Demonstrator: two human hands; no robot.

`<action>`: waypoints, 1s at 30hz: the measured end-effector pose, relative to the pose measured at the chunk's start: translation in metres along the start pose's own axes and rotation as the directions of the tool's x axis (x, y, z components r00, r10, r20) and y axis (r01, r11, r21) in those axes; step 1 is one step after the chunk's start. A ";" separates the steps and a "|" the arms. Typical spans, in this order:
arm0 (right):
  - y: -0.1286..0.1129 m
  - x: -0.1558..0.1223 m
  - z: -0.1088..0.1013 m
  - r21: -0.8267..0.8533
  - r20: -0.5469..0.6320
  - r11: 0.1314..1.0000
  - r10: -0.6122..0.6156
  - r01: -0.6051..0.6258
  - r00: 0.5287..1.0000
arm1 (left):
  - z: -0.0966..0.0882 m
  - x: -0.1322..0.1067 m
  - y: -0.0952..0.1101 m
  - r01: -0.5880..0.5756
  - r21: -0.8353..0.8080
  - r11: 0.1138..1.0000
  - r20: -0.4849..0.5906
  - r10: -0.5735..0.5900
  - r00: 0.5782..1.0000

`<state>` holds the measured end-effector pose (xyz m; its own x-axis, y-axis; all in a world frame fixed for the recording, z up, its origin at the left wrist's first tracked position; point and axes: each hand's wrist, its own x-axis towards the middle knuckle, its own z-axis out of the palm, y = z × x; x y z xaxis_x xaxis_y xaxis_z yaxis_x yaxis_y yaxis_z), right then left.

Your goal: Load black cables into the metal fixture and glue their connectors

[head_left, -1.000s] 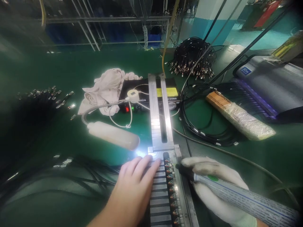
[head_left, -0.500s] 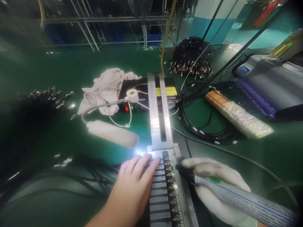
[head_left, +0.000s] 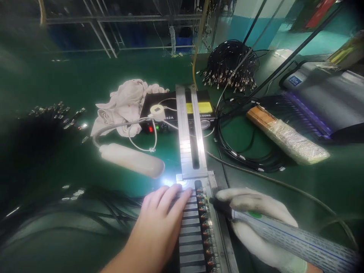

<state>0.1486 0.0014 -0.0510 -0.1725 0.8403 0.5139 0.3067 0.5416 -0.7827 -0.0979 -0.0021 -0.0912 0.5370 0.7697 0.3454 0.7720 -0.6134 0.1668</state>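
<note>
My left hand (head_left: 160, 220), bare, lies with outstretched fingers on the upper end of a metal fixture (head_left: 192, 242) with ridged slots. Along the fixture's right side runs a row of small wired connectors (head_left: 205, 223), lit by the lamp. My right hand (head_left: 264, 220), in a white glove, grips a printed grey-white tube (head_left: 295, 240) with a green dot and a dark nozzle. The nozzle tip is at the fixture's right edge, close to the upper connectors; whether it touches one I cannot tell. Black cables (head_left: 113, 206) lead off to the left from under my left hand.
A white gooseneck lamp (head_left: 132, 159) shines just beyond my left hand. Behind the fixture sit a black control box (head_left: 199, 96) and a crumpled cloth (head_left: 122, 102). To the right lie a wrapped block (head_left: 290, 138), cable coils (head_left: 233, 68) and a purple-lit machine (head_left: 321, 98).
The nozzle tip has shifted slightly left, toward the connectors. My left hand keeps its place on the fixture. The whole view has moved a little.
</note>
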 end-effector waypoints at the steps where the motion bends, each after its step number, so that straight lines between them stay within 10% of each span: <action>1: 0.000 -0.001 -0.001 0.000 0.009 1.000 0.003 -0.003 1.000 | 0.000 0.000 0.000 -0.002 0.000 1.000 0.000 0.002 1.000; 30: -0.004 0.002 0.001 -0.033 -0.040 0.999 0.011 -0.012 0.999 | -0.002 0.001 0.001 0.020 -0.004 1.000 0.009 -0.020 1.000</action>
<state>0.1460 0.0011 -0.0476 -0.1313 0.8444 0.5193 0.3399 0.5305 -0.7766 -0.0969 -0.0025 -0.0891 0.5243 0.7835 0.3335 0.7814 -0.5984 0.1772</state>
